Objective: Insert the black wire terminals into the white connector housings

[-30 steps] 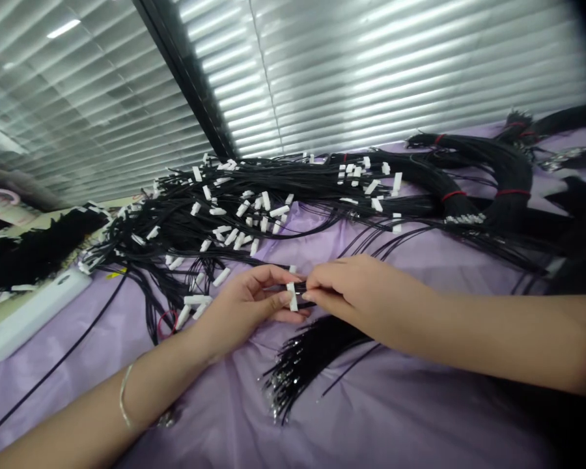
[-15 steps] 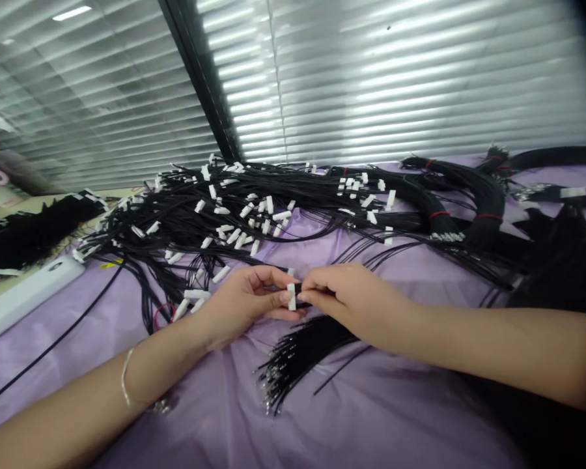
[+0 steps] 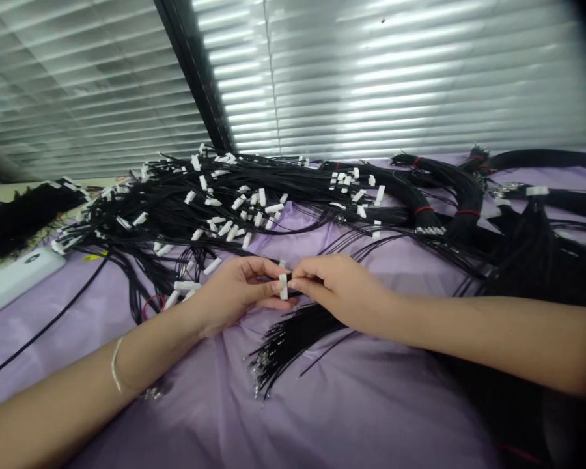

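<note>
My left hand [image 3: 234, 293] and my right hand [image 3: 336, 290] meet over a purple plastic sheet [image 3: 371, 397]. Between them is a small white plastic connector [image 3: 284, 286], pinched upright by my left fingertips. My right fingers grip short black wires [image 3: 295, 284] at the connector. Below my hands, a loose bunch of black wires [image 3: 293, 339] fans out, ending in small metal terminals. A thin bracelet [image 3: 114, 365] circles my left wrist.
A large tangle of black wires with several white connectors [image 3: 200, 202] lies just beyond my hands. Red-banded black wire bundles [image 3: 449, 202] lie to the right. A white rectangular object [image 3: 17, 277] sits at the far left, below window blinds [image 3: 371, 85].
The whole scene has shifted slightly up and left in view. Both hands keep their hold at the white connector, and nothing has been let go.
</note>
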